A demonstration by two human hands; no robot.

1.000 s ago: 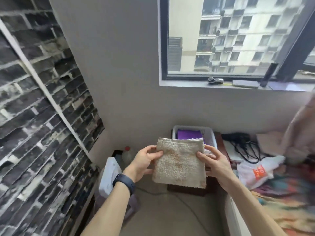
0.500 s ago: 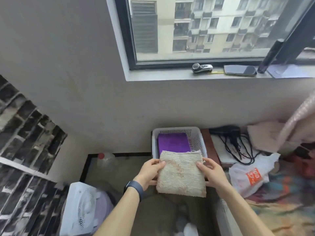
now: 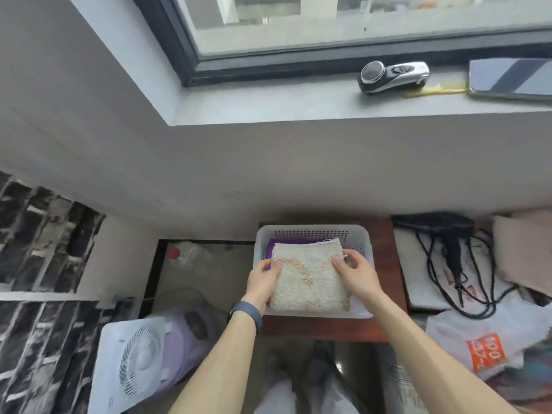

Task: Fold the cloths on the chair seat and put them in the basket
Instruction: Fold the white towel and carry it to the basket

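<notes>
A folded cream terry cloth (image 3: 309,277) with faint orange marks lies inside the white perforated basket (image 3: 310,232), on top of a purple cloth (image 3: 294,241) that shows only at the basket's far left. My left hand (image 3: 264,279) grips the cream cloth's left edge, thumb on top. My right hand (image 3: 355,273) holds its right edge with curled fingers. The basket stands on a dark red-brown surface (image 3: 385,264) below the window sill.
A white fan (image 3: 134,357) and a red-capped plastic jug (image 3: 185,255) sit at the lower left. Black cables (image 3: 448,249), a white bag with an orange label (image 3: 484,351) and beige fabric (image 3: 525,252) lie to the right. A shaver (image 3: 392,76) and phone (image 3: 510,79) rest on the sill.
Both hands carried the folded cream cloth forward and down from mid-air into the basket, covering most of the purple cloth. My view tilted downward and came closer.
</notes>
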